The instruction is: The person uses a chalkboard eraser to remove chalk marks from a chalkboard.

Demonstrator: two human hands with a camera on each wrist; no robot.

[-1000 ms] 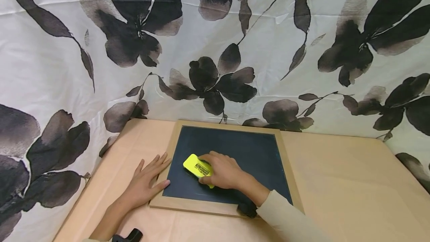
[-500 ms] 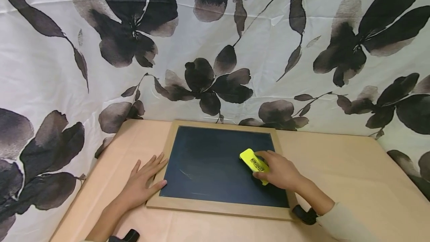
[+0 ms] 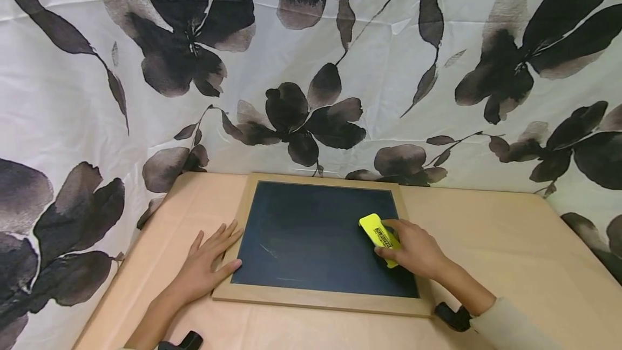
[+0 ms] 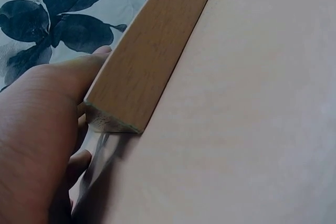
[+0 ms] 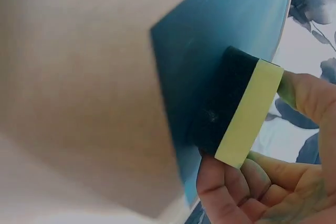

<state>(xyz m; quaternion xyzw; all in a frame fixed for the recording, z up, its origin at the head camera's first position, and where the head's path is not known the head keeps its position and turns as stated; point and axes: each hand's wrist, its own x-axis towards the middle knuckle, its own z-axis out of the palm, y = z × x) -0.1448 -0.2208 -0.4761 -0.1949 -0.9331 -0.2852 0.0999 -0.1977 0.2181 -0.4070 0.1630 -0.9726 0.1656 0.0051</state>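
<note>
A framed chalkboard (image 3: 306,231) lies on the table, its dark surface bearing faint chalk streaks at the lower left. On its right part, my right hand (image 3: 418,250) grips a yellow chalkboard eraser (image 3: 375,227) between thumb and fingers. In the right wrist view the eraser's black felt (image 5: 223,98) faces the board, and the thumb and fingers hold its yellow back. My left hand (image 3: 201,266) rests along the left side of the wooden frame (image 4: 147,51), fingers spread and fairly straight, fingertips and thumb on the frame's edge.
A pale covering spreads over the table (image 3: 495,253) around the board. Behind and to the left hangs a white curtain (image 3: 389,80) with dark flowers. Black wrist devices sit on both wrists, the right one (image 3: 453,316) beside the board's near right corner.
The right hand has carried the eraser from the board's left-centre to its right side, moving only slightly in the last half second. The left hand stays at the frame's left side.
</note>
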